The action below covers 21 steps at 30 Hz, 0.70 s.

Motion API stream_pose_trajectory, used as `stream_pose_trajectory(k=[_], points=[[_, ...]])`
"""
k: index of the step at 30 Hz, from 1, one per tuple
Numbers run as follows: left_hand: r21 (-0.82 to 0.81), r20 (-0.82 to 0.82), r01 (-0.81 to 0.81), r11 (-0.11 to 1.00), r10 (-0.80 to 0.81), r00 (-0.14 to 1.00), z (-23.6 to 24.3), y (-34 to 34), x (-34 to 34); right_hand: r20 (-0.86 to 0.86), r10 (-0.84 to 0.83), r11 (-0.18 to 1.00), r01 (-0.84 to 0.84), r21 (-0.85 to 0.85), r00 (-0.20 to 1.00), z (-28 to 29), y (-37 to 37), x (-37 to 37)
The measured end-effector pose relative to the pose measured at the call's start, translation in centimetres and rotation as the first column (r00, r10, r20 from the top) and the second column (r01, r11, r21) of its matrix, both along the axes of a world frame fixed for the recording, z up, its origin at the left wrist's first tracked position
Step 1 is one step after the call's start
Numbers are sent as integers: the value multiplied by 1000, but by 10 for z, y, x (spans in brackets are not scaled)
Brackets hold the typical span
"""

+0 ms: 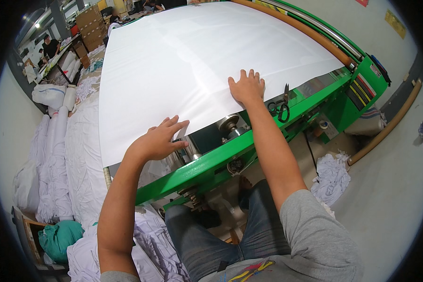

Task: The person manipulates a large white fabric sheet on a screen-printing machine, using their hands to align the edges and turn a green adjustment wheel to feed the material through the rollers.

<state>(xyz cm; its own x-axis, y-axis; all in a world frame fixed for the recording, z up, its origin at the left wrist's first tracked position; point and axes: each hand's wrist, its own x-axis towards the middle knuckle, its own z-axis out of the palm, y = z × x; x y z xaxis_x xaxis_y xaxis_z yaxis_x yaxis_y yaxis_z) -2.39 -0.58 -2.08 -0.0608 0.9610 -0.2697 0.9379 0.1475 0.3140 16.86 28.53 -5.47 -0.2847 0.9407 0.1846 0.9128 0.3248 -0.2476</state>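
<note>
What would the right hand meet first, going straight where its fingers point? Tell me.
Only white sheet lies ahead of the right hand; the way looks free, though depth is unclear.

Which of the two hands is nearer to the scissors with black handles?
Right. The right hand is at the white sheet, just left of the scissors; the left hand is much farther left.

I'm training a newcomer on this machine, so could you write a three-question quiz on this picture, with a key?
1. True or false: the right hand lies open on the white sheet.
2. Which hand is nearer the scissors?
3. Multiple choice: what colour is the long front rail? A) red B) green C) blue

Key: 1. True. 2. The right. 3. B.
</note>
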Motion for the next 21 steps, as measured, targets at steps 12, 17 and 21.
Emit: stream_pose_trajectory(k=[12, 17, 21], points=[[-19, -4, -10, 1000, 10, 1000, 7, 0, 5, -4, -13, 1000, 13, -7, 1000, -2, 4, 0], [-25, 10, -12, 1000, 12, 1000, 11, 0, 6, -12, -14, 1000, 14, 2, 1000, -1, 3, 0], [-21, 18, 1, 1000, 0, 1000, 9, 0, 5, -14, 16, 1000, -16, 27, 1000, 1, 1, -2]])
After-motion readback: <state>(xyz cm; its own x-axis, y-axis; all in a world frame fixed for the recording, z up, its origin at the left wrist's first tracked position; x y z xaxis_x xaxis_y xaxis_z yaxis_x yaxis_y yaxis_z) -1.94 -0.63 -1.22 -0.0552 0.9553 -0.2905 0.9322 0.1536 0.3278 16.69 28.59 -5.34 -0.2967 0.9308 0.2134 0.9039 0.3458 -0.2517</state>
